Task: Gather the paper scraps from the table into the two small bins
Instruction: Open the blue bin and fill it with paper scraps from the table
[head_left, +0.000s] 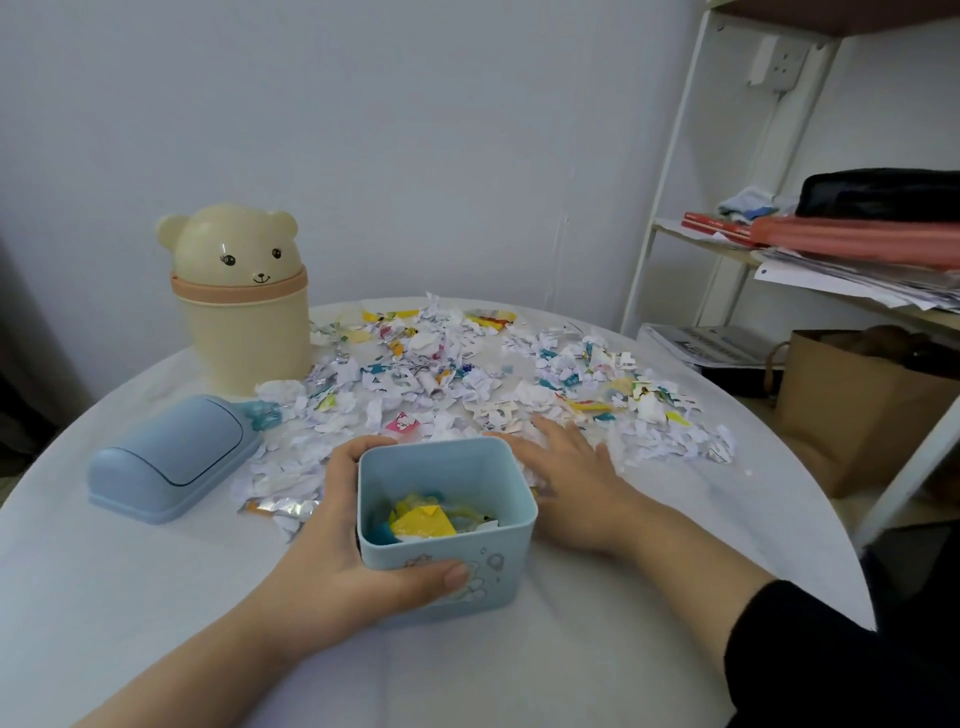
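Our left hand (332, 540) grips the blue bin (509, 545); at its two o'clock our right hand (566, 483) lies flat-fingered on paper scraps (415, 374), probably light and flimsy, best swept.

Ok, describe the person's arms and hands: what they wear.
Left hand and right hand are bare: no gloves, rings or watch visible. The left forearm is uncovered. A black sleeve ends mid-forearm on the right.

The round white counter (130, 597) carried a wide spread of paper scraps (431, 379), a cream bear bin (249, 343) far left, a blue lid (166, 457) beside it, and an open blue bin (504, 592) near the front.
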